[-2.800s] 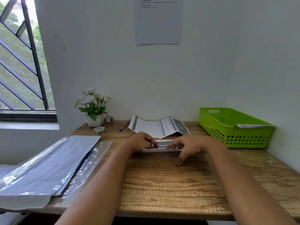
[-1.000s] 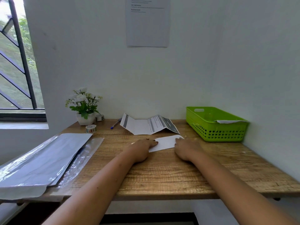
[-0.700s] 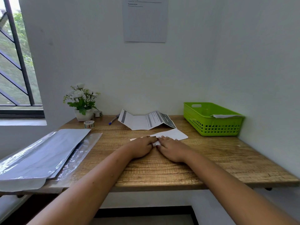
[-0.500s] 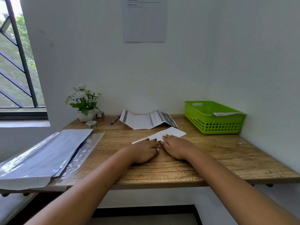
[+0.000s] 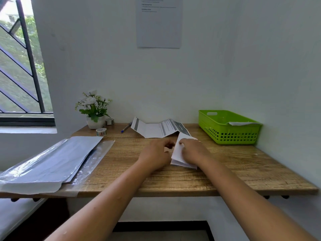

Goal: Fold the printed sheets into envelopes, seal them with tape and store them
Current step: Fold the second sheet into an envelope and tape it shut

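A folded white sheet (image 5: 177,152) lies on the wooden table (image 5: 225,167) in front of me, turned lengthwise away from me. My right hand (image 5: 192,150) rests over its right side with fingers curled on the paper's upper edge. My left hand (image 5: 156,154) sits just left of the sheet, fingers curled toward its edge. A second printed sheet (image 5: 159,129), creased in a zigzag, stands behind. A green basket (image 5: 227,126) at the right holds one white paper (image 5: 243,123). Two tape rolls, one (image 5: 101,131) near and one (image 5: 109,121) by the pot, sit at the back left.
A flower pot (image 5: 94,108) and a blue pen (image 5: 126,127) are at the back left. Clear plastic sleeves with grey sheets (image 5: 52,160) cover the table's left end and overhang its edge. A notice (image 5: 159,21) hangs on the wall.
The folded sheet has been turned from lying crosswise to pointing away from me. My right hand has shifted onto its right side and my left hand has curled beside it.
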The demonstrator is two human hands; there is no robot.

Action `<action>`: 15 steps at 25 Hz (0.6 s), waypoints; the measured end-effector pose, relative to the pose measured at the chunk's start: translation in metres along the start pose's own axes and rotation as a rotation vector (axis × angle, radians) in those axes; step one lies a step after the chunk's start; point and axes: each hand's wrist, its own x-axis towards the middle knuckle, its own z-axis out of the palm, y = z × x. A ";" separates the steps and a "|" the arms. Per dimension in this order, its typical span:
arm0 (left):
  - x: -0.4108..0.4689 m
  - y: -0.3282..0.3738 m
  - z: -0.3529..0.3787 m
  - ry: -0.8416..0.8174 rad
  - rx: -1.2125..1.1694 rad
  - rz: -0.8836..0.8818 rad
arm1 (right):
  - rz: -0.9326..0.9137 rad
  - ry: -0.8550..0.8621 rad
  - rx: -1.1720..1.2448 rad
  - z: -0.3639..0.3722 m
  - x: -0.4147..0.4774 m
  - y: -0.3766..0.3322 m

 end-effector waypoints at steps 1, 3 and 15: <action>0.006 -0.008 -0.001 -0.056 0.117 -0.064 | 0.009 -0.028 0.079 0.004 0.002 -0.010; 0.013 -0.014 0.000 -0.216 0.234 -0.186 | 0.047 -0.147 0.076 0.010 0.005 -0.024; 0.016 -0.012 0.008 -0.224 0.427 -0.079 | 0.037 -0.047 0.029 0.000 0.005 -0.006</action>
